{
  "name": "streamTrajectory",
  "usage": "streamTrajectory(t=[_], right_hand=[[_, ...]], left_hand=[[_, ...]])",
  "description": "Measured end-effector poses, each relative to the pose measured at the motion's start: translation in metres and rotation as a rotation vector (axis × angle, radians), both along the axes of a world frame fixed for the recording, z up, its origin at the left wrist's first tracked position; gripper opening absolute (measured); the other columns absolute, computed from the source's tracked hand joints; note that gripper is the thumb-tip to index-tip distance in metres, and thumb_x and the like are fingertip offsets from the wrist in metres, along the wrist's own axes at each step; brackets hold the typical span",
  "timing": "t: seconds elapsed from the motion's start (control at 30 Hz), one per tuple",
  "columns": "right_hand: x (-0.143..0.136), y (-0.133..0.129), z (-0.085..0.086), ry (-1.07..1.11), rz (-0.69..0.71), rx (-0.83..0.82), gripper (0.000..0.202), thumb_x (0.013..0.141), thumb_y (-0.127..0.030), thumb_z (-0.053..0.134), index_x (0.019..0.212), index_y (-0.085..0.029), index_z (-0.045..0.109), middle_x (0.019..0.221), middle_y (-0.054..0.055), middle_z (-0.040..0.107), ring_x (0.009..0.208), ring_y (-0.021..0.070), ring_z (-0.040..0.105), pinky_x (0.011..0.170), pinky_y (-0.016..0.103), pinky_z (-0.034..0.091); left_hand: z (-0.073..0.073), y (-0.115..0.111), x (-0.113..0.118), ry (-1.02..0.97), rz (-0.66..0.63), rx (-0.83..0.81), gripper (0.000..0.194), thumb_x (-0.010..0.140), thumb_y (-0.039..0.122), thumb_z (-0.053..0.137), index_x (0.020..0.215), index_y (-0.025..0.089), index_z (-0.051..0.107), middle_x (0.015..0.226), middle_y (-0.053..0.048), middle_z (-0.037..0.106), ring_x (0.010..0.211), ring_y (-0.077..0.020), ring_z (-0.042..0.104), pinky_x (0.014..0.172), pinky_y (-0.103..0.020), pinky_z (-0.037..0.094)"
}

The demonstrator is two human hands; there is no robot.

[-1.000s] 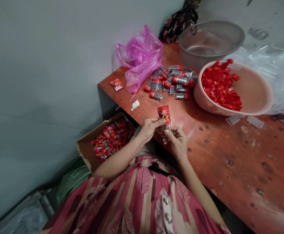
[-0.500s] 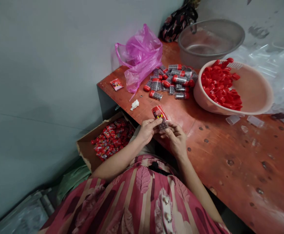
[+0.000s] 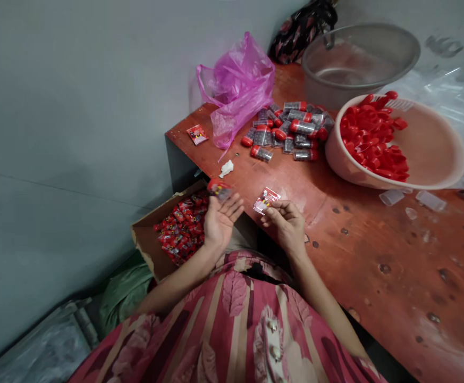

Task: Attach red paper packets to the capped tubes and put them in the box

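Observation:
My left hand is palm up with its fingers spread, near the table edge above a carton of red packets. A blurred red packet is at its fingertips, apparently loose rather than gripped. My right hand pinches a small red and white printed packet between thumb and fingers over the table. Clear tubes with red caps and dark contents lie in a pile beyond both hands. One more printed packet rests at the table's left corner.
A pink bowl holds red caps. Behind it stands a grey basin. A pink plastic bag lies by the wall, with a white scrap nearer. Empty clear tubes and clear plastic bags are at the right.
My hands have moved apart. My left hand has gone left and opened, with a filled packet now at its fingertips; my right hand now pinches a flat-looking printed packet.

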State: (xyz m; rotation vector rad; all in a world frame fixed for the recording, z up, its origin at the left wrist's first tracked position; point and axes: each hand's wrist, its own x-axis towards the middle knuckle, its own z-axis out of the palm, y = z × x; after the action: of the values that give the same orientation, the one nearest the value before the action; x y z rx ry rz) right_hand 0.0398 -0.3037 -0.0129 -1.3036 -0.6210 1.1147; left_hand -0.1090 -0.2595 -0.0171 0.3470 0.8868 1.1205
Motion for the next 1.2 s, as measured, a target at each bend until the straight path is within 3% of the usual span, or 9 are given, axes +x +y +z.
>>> streamTrajectory(t=[0.13,0.33,0.57,0.77,0.87,0.97,1.07,1.13,1.2], right_hand=[[0.016,-0.004,-0.002,-0.083,-0.076,-0.004,0.019,0.076,-0.032,0.068,0.087,-0.020,0.059,0.068,-0.002,0.066,0.054,0.0107,0.062,0.047,0.021,0.050],[0.022,-0.011,-0.003,-0.135,-0.107,-0.044,0.018,0.079,-0.035,0.064,0.085,-0.019,0.058,0.070,-0.001,0.066,0.055,0.0099,0.061,0.048,0.020,0.048],[0.022,-0.013,-0.007,-0.187,-0.099,-0.063,0.016,0.081,-0.034,0.062,0.084,-0.019,0.059,0.070,-0.001,0.065,0.056,0.0096,0.060,0.051,0.020,0.047],[0.027,0.008,-0.010,-0.198,-0.197,0.012,0.033,0.072,-0.035,0.071,0.099,-0.022,0.057,0.094,0.002,0.065,0.081,0.0141,0.063,0.069,0.028,0.052],[0.028,0.018,-0.006,-0.112,-0.132,0.034,0.041,0.069,-0.032,0.073,0.104,-0.023,0.054,0.081,-0.002,0.065,0.074,0.0135,0.063,0.070,0.028,0.051],[0.031,0.023,0.001,-0.059,-0.039,0.036,0.040,0.070,-0.032,0.072,0.104,-0.023,0.053,0.072,-0.004,0.064,0.065,0.0123,0.061,0.065,0.027,0.049],[0.040,0.029,0.008,-0.102,0.175,-0.006,0.040,0.069,-0.034,0.071,0.103,-0.022,0.054,0.074,-0.002,0.066,0.066,0.0139,0.062,0.065,0.028,0.049],[0.050,0.039,0.011,-0.250,0.304,-0.070,0.037,0.071,-0.040,0.068,0.100,-0.020,0.057,0.074,0.000,0.065,0.066,0.0159,0.061,0.064,0.029,0.048],[0.063,0.054,0.015,-0.523,0.273,-0.159,0.035,0.075,-0.046,0.062,0.097,-0.018,0.059,0.073,0.003,0.065,0.067,0.0187,0.061,0.064,0.031,0.047]], left_hand=[[-0.016,0.001,-0.011,0.326,-0.099,0.128,0.057,0.081,0.062,0.045,0.110,0.017,0.063,0.108,-0.013,0.068,0.096,-0.0235,0.065,0.087,-0.040,0.050],[-0.025,0.025,0.028,1.133,-0.400,1.008,0.038,0.079,0.041,0.061,0.114,0.026,0.064,0.129,-0.009,0.057,0.122,-0.0273,0.048,0.105,-0.044,0.032],[-0.040,0.038,0.048,1.452,-0.336,1.205,0.023,0.085,0.035,0.055,0.101,0.026,0.069,0.121,-0.005,0.063,0.118,-0.0267,0.049,0.102,-0.047,0.031],[-0.031,0.032,0.050,1.338,-0.243,1.209,0.023,0.086,0.031,0.053,0.100,0.025,0.070,0.119,-0.004,0.065,0.118,-0.0238,0.050,0.101,-0.043,0.036],[-0.018,0.028,0.049,1.124,-0.289,1.141,0.028,0.084,0.033,0.056,0.108,0.024,0.067,0.121,-0.006,0.063,0.119,-0.0235,0.051,0.101,-0.040,0.037],[-0.007,0.029,0.044,0.860,-0.396,0.863,0.039,0.082,0.040,0.058,0.115,0.021,0.063,0.114,-0.007,0.066,0.105,-0.0224,0.060,0.091,-0.034,0.045],[-0.003,0.034,0.038,0.632,-0.629,0.596,0.034,0.079,0.046,0.058,0.092,0.017,0.072,0.085,-0.004,0.071,0.082,-0.0199,0.066,0.074,-0.028,0.051],[-0.005,0.037,0.037,0.503,-0.726,0.447,0.033,0.074,0.046,0.064,0.075,0.014,0.071,0.069,-0.002,0.067,0.069,-0.0170,0.065,0.067,-0.027,0.052],[-0.007,0.037,0.038,0.395,-0.688,0.287,0.032,0.068,0.044,0.070,0.068,0.012,0.069,0.063,-0.002,0.064,0.061,-0.0144,0.063,0.064,-0.027,0.053]])
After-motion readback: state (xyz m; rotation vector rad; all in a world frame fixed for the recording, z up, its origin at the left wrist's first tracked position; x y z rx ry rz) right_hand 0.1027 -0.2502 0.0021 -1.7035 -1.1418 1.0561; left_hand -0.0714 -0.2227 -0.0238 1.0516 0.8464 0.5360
